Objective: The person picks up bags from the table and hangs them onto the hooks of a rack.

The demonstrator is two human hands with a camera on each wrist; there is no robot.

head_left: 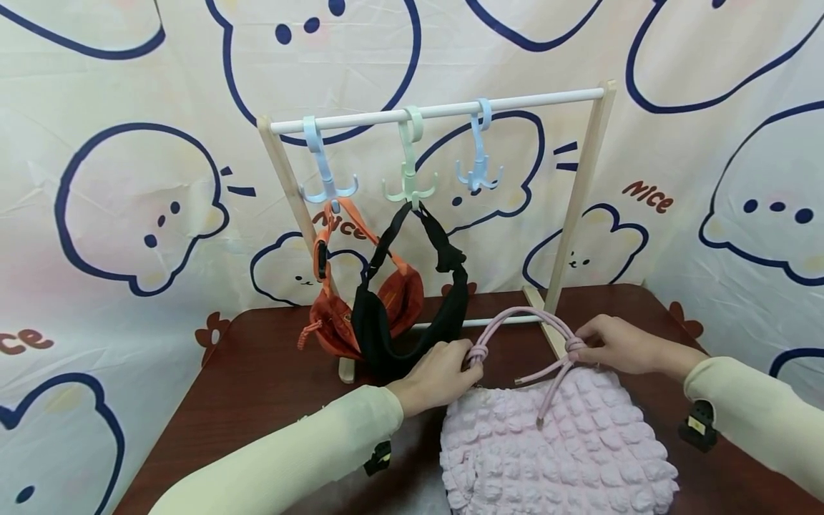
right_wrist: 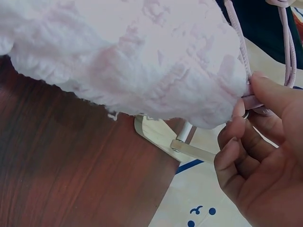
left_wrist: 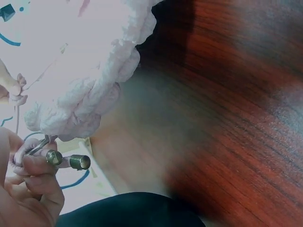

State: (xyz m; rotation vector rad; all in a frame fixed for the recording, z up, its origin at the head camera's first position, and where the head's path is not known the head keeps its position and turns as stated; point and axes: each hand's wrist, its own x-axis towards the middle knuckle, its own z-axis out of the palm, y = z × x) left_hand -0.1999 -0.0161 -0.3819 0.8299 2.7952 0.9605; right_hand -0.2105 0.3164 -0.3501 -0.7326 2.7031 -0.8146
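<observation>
A pale pink puffy handbag point(head_left: 553, 443) is held up by its knotted cord handle point(head_left: 515, 312) above the table's front. My left hand point(head_left: 440, 375) pinches the handle near its left knot; in the left wrist view, two metal-tipped cord ends stick out by the left fingers point(left_wrist: 40, 165). At the right knot, my right hand point(head_left: 618, 345) pinches the cord between thumb and fingers, seen closely in the right wrist view with the bag's corner point(right_wrist: 208, 104) beside it. Behind the left hand hangs a black bag point(head_left: 450, 307) on a green hook point(head_left: 410, 164).
An orange waist bag point(head_left: 335, 322) hangs from the left blue hook point(head_left: 327, 168). Another blue hook point(head_left: 479, 154) hangs further right on the white rod point(head_left: 547, 98) with nothing on it. Wooden posts point(head_left: 582, 193) carry the rod on the dark brown table point(head_left: 244, 386). A printed cloth surrounds the back.
</observation>
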